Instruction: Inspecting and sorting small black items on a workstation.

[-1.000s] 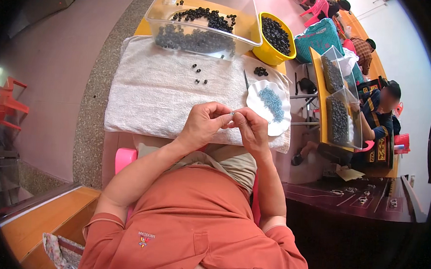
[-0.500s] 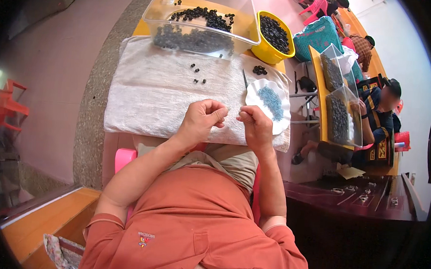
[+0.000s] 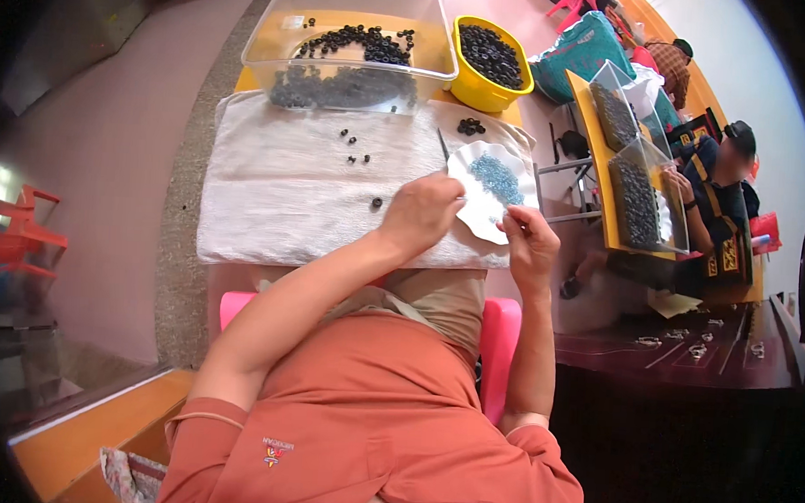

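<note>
The person sits at a table draped with a white cloth (image 3: 278, 199). A second ago both hands were pressed together over the near edge of the cloth, fingertips meeting; now they have come apart. The left hand (image 3: 420, 214) has slid right and a little farther out, so that its curled fingers rest at the left rim of the white paper plate (image 3: 477, 221). Its fingertips are pinched together, but whether anything is held between them is too small to tell. The right hand (image 3: 528, 244) has drawn back to the near right edge of the plate, thumb and forefinger closed as if on something tiny; what it is cannot be made out.

The plate lies on the right end of the cloth and carries a small heap of blue-grey beads (image 3: 497, 177). A few black rings (image 3: 359, 149) are scattered on the cloth to the left of the plate, one lying just beside the left hand. At the far edge stands a clear plastic tub (image 3: 286, 40) with many more black rings, and right of it a yellow bowl (image 3: 474, 93) full of them. Another person (image 3: 724, 191) sits at a table well off to the right.
</note>
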The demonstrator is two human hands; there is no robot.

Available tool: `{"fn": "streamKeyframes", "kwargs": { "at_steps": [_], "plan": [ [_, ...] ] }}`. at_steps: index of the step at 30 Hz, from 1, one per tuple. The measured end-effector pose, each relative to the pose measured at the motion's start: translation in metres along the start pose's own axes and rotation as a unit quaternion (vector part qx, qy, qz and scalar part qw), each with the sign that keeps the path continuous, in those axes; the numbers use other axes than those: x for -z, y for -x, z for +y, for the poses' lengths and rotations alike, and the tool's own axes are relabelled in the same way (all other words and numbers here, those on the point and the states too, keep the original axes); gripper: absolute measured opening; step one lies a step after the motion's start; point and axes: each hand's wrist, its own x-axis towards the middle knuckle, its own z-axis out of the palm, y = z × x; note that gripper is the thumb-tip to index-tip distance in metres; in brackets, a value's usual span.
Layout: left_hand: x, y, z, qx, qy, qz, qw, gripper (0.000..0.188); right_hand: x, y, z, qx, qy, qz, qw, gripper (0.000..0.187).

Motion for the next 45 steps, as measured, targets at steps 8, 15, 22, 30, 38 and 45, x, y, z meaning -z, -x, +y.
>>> {"fn": "streamKeyframes", "kwargs": {
  "at_steps": [8, 15, 22, 30, 38, 45],
  "plan": [
    [-0.047, -0.023, -0.01, -0.035, -0.155, -0.111, 0.981, 0.013, 0.005, -0.001, 0.004, 0.008, -0.022, -0.016, 1.0, 0.014],
    [-0.037, -0.015, -0.014, -0.054, -0.126, -0.081, 0.987, 0.007, -0.002, 0.001, 0.009, 0.017, 0.004, -0.046, 0.999, 0.015],
    [0.053, 0.019, -0.037, 0.014, -0.02, 0.071, 0.997, 0.011, -0.013, -0.001, 0.012, 0.047, 0.025, -0.048, 0.997, 0.016],
    [0.101, 0.047, -0.051, 0.177, -0.006, 0.042, 0.983, 0.017, -0.029, 0.004, 0.01, 0.053, 0.017, -0.071, 0.996, 0.016],
    [0.08, 0.052, -0.05, 0.05, -0.159, -0.055, 0.985, 0.022, -0.042, 0.015, -0.005, 0.058, -0.007, -0.1, 0.993, 0.013],
    [0.074, 0.05, -0.047, 0.032, -0.167, -0.047, 0.984, 0.017, -0.05, 0.017, -0.017, 0.042, -0.018, -0.116, 0.992, 0.012]
  ]
}}
